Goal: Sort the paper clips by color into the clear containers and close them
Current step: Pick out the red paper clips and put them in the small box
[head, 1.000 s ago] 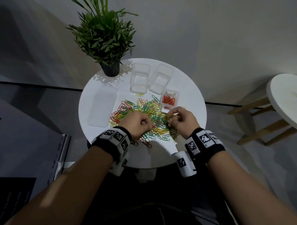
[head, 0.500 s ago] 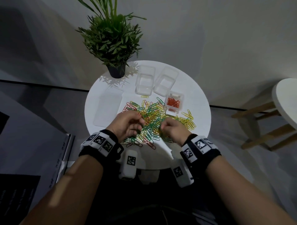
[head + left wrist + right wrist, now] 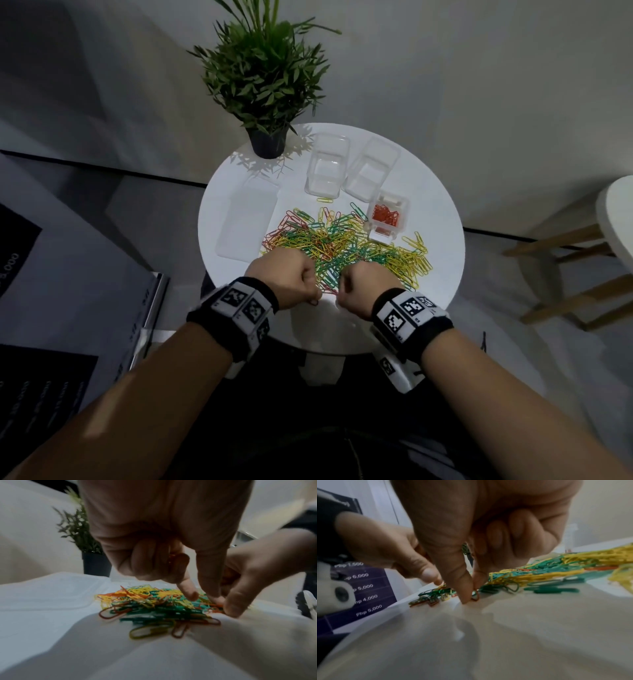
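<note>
A mixed pile of red, green and yellow paper clips (image 3: pixel 342 246) lies on the round white table (image 3: pixel 442 240). Both hands work at its near edge. My left hand (image 3: pixel 308 291) keeps several red clips (image 3: pixel 170 558) in its curled fingers while its thumb and forefinger dip into the pile (image 3: pixel 154 601). My right hand (image 3: pixel 346 291) pinches a red clip (image 3: pixel 475 596) between thumb and forefinger at the table surface. A clear container (image 3: pixel 387 217) right of the pile holds red clips. Two clear containers (image 3: pixel 327 169) (image 3: pixel 371 171) behind the pile hold nothing.
A flat clear lid (image 3: pixel 246 219) lies left of the pile. A potted plant (image 3: pixel 263 85) stands at the table's far left edge. A wooden stool (image 3: pixel 616 212) is off to the right, and a dark price sign (image 3: pixel 363 588) stands at the left below table height.
My right hand has drawn back from beside the red-clip container to the pile's near edge. My left hand has shifted nearer too, and both now sit close together.
</note>
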The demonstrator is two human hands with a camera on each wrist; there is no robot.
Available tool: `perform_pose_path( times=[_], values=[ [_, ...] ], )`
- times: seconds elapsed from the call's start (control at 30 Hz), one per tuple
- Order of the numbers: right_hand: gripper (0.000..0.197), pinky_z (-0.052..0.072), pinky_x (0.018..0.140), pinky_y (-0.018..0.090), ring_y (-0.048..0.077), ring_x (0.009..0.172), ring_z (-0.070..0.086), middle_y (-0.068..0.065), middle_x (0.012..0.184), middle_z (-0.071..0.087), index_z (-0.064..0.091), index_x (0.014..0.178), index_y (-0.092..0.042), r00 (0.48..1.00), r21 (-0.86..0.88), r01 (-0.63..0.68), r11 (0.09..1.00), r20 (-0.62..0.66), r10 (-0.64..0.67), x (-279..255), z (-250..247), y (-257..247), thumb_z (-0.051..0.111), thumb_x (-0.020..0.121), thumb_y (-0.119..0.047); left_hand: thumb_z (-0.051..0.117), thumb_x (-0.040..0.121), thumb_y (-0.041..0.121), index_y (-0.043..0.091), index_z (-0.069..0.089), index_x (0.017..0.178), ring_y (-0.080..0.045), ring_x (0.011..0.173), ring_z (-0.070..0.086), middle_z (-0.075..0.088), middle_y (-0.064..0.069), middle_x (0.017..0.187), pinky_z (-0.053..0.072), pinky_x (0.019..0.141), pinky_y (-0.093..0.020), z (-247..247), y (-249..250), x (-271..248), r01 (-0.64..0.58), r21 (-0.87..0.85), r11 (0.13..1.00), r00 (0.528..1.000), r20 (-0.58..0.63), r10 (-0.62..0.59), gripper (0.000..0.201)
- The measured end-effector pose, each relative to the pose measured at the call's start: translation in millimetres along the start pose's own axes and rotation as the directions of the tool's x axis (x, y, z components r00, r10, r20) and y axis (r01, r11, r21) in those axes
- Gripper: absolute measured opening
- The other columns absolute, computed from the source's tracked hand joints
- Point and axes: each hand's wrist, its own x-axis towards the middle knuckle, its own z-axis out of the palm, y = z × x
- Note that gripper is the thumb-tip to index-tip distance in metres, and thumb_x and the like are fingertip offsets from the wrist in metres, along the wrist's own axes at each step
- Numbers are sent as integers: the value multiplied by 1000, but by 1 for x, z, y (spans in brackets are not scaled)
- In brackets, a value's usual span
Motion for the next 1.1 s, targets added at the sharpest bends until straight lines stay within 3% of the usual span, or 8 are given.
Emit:
perform_pose_path(
  times=[0.1,0.23,0.4,0.57,0.7,0.83,0.97,1.1],
  values=[
    [12,51,67,28,23,73,59,5,76,65,59,74,-14,1000,86,-15,996,29,13,-1,0,4,53,82,-18,71,72,42,22,63,75,-13,81,57,63,10,79,33,57,-24,4,2,0,-21,134,991,999,-35,26,22],
    [17,40,56,20,14,67,52,-3,68,57,52,69,-19,996,342,-92,935,37,85,-1,-8,21,60,80,-9,75,71,36,22,59,76,-13,79,54,57,12,71,33,58,-24,-3,-6,3,46,23,999,997,-70,-44,22],
    [24,47,65,27,14,63,54,2,69,57,56,75,-16,992,694,-113,711,44,115,1,-21,32,66,79,6,70,80,30,27,59,89,-21,83,61,65,4,87,43,68,-27,-22,-28,11,197,-106,975,942,-254,-219,14],
    [50,40,47,19,7,46,48,-3,64,57,65,105,-24,992,767,-109,633,44,118,13,-26,25,44,85,17,68,85,36,28,61,117,-25,103,61,66,-1,111,47,82,-32,-31,-42,30,278,-129,952,902,-306,-305,34],
    [43,36,44,18,10,52,47,-2,84,61,60,86,-19,985,790,-142,597,53,164,16,-33,18,38,86,17,67,85,39,28,68,111,-24,103,60,67,-1,111,46,83,-31,-35,-43,42,276,-127,953,906,-296,-302,28],
    [31,33,37,13,9,48,42,-1,69,47,51,84,-18,984,744,-137,654,28,175,14,-38,19,36,91,8,72,82,37,27,74,98,-23,95,63,70,0,101,49,78,-29,-42,-40,52,289,-59,956,924,-243,-294,19],
    [15,41,57,23,18,69,53,-5,77,54,51,85,-22,991,562,-72,824,-54,124,15,-36,17,46,96,-12,74,80,34,24,75,85,-23,85,63,70,0,91,46,69,-27,-38,-37,54,265,28,964,940,-231,-252,11],
    [12,41,62,19,11,71,59,-13,81,61,61,99,-36,997,262,71,963,-53,-59,17,-31,-6,61,90,-28,69,84,30,22,70,80,-26,85,63,68,-1,87,43,65,-27,-31,-30,54,226,49,973,948,-239,-208,9]
  ],
)
